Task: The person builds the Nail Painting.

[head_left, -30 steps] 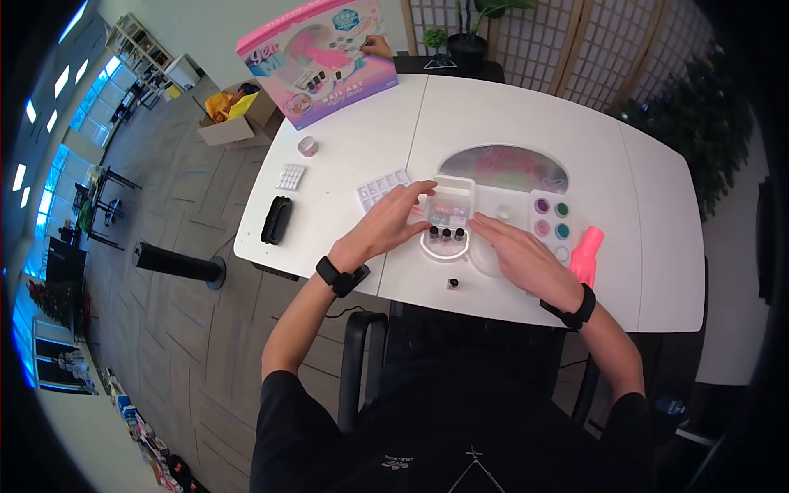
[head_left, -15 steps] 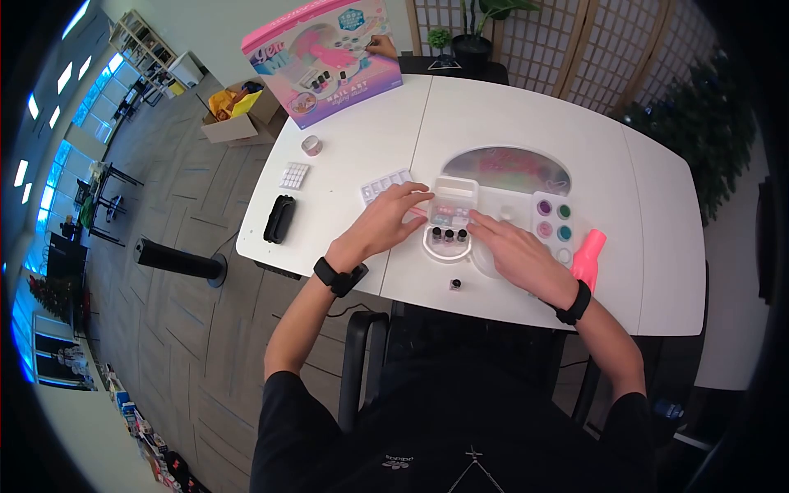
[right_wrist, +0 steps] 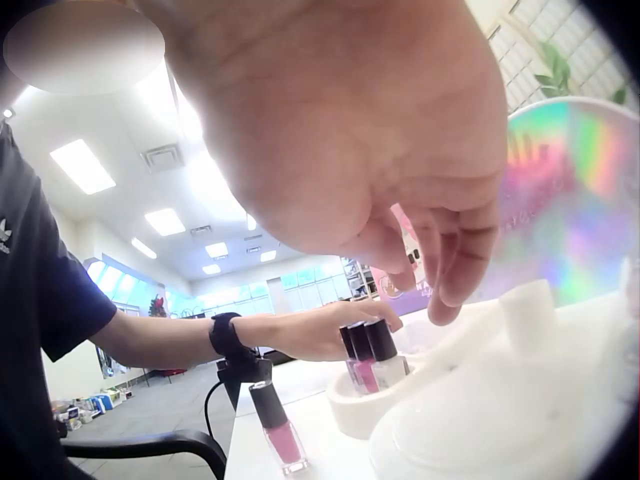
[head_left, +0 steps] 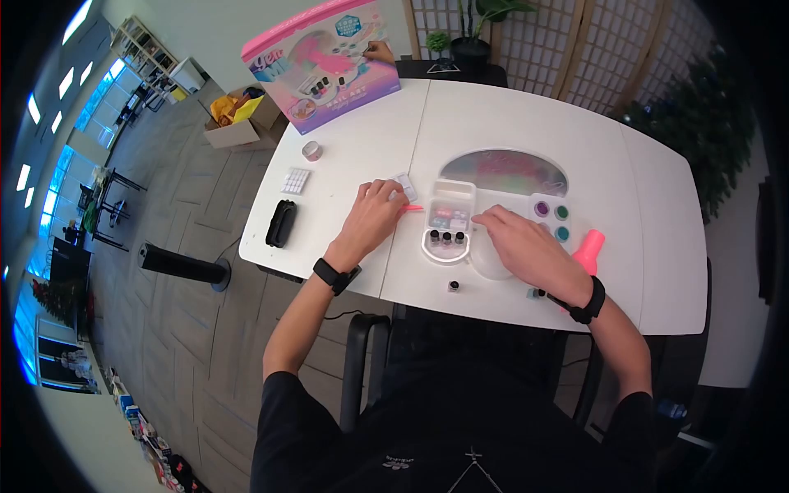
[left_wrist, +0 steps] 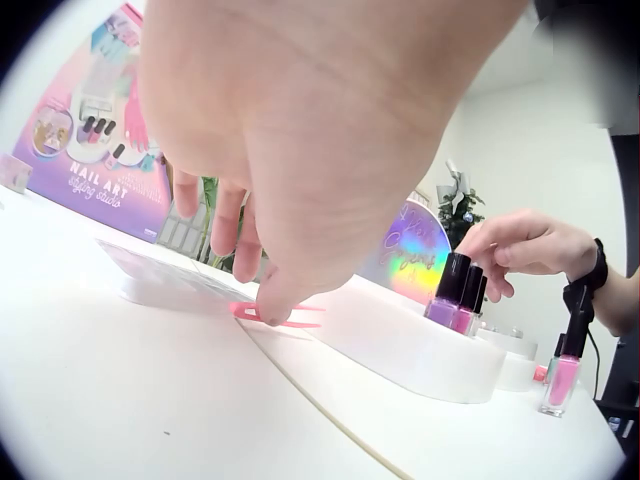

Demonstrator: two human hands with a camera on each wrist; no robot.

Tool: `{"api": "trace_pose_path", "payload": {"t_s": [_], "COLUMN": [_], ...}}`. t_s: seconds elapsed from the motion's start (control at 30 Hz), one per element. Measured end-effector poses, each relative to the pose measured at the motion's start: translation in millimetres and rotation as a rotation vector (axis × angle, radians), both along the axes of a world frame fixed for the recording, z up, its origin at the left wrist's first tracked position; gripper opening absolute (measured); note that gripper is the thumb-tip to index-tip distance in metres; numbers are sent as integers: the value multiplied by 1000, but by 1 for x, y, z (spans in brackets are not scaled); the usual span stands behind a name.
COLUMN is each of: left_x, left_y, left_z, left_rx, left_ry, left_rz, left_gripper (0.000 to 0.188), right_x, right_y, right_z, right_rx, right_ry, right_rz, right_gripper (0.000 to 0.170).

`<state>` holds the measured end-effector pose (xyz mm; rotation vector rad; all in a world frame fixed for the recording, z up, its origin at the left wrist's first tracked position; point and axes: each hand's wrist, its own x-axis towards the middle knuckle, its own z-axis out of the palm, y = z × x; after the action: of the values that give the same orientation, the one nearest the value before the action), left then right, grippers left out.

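My left hand [head_left: 375, 218] is over a white compartment tray [head_left: 403, 186], covering part of it. In the left wrist view its thumb tip is right at pink plastic tweezers [left_wrist: 262, 314], while the other fingers point down, slightly bent, behind. The tweezers lie beside the tray. Right of them stands a white organizer box [head_left: 454, 187] with small coloured pieces in its compartments and several black-capped nail polish bottles [head_left: 446, 237] at its front. My right hand [head_left: 526, 246] hovers by the box's right side, fingers loosely curled and holding nothing.
Behind the organizer rises a holographic arched panel [head_left: 505, 171]. Glitter pots [head_left: 562, 233] and a pink hand form [head_left: 589, 251] are to the right. A single polish bottle [head_left: 454, 287] stands near the front edge. Far left are a black case [head_left: 281, 223] and a nail art box [head_left: 325, 74].
My left hand has moved left, away from the organizer box and over the tray. The right hand has drawn slightly away from the box's right side, its fingers more curled.
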<state>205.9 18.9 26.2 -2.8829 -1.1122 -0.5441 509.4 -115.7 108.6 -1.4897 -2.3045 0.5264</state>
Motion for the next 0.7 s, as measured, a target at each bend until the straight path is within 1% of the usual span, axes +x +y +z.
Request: {"api": "trace_pose_path", "payload": {"t_s": [0.07, 0.17, 0.27, 0.37, 0.47, 0.57, 0.7], "left_x": [6, 20, 44, 60, 63, 67, 71], "left_y": [-5, -8, -12, -5, 15, 27, 31], "left_z": [17, 44, 61, 66, 53, 46, 37], "left_rx": [-69, -126, -148, -129, -102, -91, -29], "left_ry": [-72, -133, -222, -175, -111, 34, 89], "left_rz": [31, -70, -179, -222, -196, -161, -197], "left_gripper": [13, 12, 12, 12, 11, 10, 9], "right_x": [3, 10, 6, 3, 6, 12, 20], "right_y": [4, 12, 16, 17, 13, 9, 17], "right_z": [5, 4, 14, 17, 17, 13, 5], "right_rx": [-18, 78, 48, 36, 28, 30, 38], "right_ry": [2, 45, 13, 5, -40, -64, -133], "right_rz": [-47, -38, -58, -85, -66, -65, -30], "right_gripper": [29, 27, 26, 30, 25, 23, 26]}}
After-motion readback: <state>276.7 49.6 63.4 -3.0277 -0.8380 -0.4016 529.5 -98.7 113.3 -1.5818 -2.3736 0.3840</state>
